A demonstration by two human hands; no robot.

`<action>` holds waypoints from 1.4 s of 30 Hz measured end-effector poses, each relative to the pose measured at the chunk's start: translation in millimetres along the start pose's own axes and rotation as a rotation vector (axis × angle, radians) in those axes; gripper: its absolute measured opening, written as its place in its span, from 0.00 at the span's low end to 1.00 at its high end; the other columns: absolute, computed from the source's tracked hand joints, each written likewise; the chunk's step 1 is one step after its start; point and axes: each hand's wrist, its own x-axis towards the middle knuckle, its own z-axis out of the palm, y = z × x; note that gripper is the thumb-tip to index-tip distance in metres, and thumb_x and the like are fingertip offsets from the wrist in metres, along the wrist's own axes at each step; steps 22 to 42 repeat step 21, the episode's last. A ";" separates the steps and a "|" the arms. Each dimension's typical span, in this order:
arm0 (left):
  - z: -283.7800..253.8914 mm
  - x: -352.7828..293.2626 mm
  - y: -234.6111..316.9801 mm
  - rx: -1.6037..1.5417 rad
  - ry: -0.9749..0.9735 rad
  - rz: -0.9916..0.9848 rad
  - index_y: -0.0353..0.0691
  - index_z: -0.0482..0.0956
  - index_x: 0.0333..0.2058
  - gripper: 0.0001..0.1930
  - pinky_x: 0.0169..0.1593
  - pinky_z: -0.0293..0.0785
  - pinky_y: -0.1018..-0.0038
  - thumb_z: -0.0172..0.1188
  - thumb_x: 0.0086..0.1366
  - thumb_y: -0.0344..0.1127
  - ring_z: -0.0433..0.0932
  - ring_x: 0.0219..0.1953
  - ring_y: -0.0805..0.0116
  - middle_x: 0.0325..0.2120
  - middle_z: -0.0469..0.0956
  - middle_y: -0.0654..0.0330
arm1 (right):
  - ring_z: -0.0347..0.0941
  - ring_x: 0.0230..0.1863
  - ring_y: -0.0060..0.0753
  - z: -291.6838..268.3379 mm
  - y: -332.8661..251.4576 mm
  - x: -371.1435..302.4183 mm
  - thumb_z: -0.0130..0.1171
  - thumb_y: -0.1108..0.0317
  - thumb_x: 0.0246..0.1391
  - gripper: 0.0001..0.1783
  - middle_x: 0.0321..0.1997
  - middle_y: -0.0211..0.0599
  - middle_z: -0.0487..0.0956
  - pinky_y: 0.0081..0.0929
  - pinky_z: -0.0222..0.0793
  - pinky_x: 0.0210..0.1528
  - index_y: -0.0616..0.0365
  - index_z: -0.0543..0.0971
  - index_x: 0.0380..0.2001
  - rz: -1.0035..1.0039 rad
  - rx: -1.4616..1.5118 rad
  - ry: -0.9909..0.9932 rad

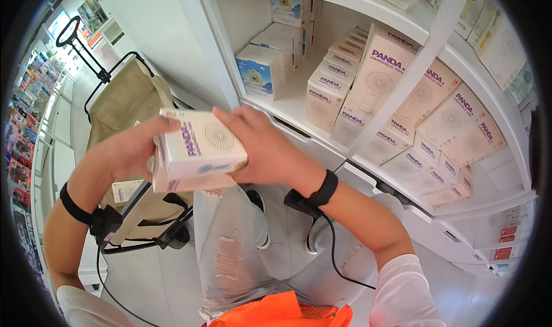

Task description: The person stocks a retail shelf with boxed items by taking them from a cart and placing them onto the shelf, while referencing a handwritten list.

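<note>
In front of me I hold a white fan box point(215, 140) with purple lettering and a round fan picture, lying on a second pale box point(192, 184). My left hand point(131, 148) grips the left end of the boxes, thumb on top. My right hand point(261, 146) is closed around the right end, its fingers partly hidden. Both boxes are tilted and clear of the shelf. Below and left of them stands a beige fabric cart point(123, 105), with another white box point(126, 191) partly visible in it.
A white shelf unit point(215, 56) stands ahead and right, holding rows of white fan boxes point(325, 97) and several blue-and-white boxes point(259, 74). Closed drawers point(402, 215) run below. The cart's black handle point(69, 31) rises at the far left, near a rack of colourful packages point(26, 137). Cables point(333, 252) hang from my wrist straps.
</note>
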 end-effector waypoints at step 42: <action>6.1 -4.1 -70.9 0.107 0.084 0.187 0.41 0.46 0.72 0.49 0.38 0.89 0.62 0.70 0.60 0.32 0.80 0.53 0.56 0.53 0.75 0.48 | 0.60 0.67 0.59 38.8 10.4 -15.3 0.80 0.60 0.40 0.67 0.66 0.53 0.61 0.45 0.63 0.68 0.54 0.48 0.77 0.012 -0.136 -0.002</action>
